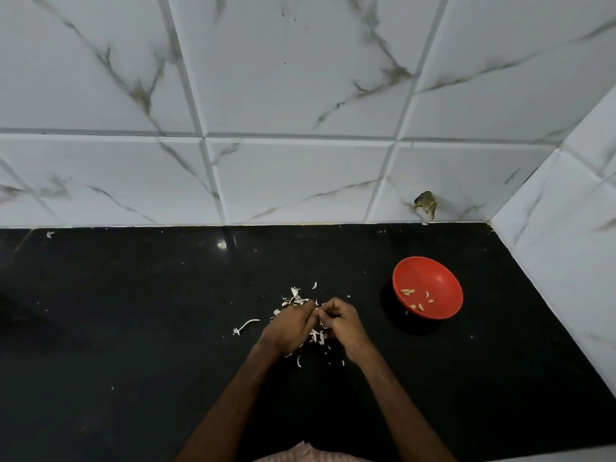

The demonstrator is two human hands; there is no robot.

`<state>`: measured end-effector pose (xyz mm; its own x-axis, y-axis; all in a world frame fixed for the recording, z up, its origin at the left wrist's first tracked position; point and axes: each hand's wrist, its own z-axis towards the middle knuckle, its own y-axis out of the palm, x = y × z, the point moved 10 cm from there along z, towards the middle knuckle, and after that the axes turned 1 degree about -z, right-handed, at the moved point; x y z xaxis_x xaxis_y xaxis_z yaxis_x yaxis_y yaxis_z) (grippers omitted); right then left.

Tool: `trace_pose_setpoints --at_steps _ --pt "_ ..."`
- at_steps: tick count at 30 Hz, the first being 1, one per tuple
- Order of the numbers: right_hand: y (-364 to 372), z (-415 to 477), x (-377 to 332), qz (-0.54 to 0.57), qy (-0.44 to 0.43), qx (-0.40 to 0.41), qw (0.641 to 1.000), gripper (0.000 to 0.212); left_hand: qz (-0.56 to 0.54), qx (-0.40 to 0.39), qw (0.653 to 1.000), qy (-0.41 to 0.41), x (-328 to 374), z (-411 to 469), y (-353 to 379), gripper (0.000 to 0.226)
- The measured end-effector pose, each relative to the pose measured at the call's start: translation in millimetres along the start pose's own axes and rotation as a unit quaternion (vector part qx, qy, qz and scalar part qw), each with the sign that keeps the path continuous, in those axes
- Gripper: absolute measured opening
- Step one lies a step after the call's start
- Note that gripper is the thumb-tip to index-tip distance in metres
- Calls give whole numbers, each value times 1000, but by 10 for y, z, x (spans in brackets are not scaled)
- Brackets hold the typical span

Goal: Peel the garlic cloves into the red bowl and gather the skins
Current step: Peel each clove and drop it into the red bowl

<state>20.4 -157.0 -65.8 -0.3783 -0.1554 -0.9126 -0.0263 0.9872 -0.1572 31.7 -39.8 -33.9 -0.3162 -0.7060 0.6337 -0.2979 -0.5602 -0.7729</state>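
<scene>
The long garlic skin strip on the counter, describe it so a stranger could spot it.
On the black countertop below the white tiled wall, find the scattered garlic skins. Left of the left hand lies the strip, alone. Unlike the small flakes, it is one long, thin, curved piece.

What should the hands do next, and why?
Probably pull the skin off the tiny piece that the left hand and right hand pinch between them; it looks like a clove, though too small to be sure. Peeled cloves lie in the red bowl, and loose skins lie below the hands.
</scene>
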Motion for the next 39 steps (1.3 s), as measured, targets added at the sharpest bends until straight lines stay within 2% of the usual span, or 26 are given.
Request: trace_pose_setpoints --at_steps 5,14,20,22,27,32,37,39 --pt "44 29 -16 57 20 -9 998 8 5 15 1000 0 37 56 -47 23" --pt "80 13 -104 124 30 -1 992 16 -147 42 988 -25 107 76 -131 30" --pt "-71 37 -206 104 10 33 994 7 -209 70 974 -52 7 126 -164 40" --pt "-153 45 -144 118 17 66 991 5 -193 65 977 -64 -86 134 -128 38" --pt "-262 11 -15 108 7 107 988 5 -72 22 993 -93 -298 96 113 25" --pt "-277 -28 -25 56 -16 124 991 11 -63 16 992 -111 -346 93 178 12" --pt "-298 -31 -99 -21 -41 132 990 18 -15 35 993 -112 -295 85 56 22" --pt "-280 -31 -154 -57 -58 130 988 19 -11 40 994 -101 -219 97 12 19"
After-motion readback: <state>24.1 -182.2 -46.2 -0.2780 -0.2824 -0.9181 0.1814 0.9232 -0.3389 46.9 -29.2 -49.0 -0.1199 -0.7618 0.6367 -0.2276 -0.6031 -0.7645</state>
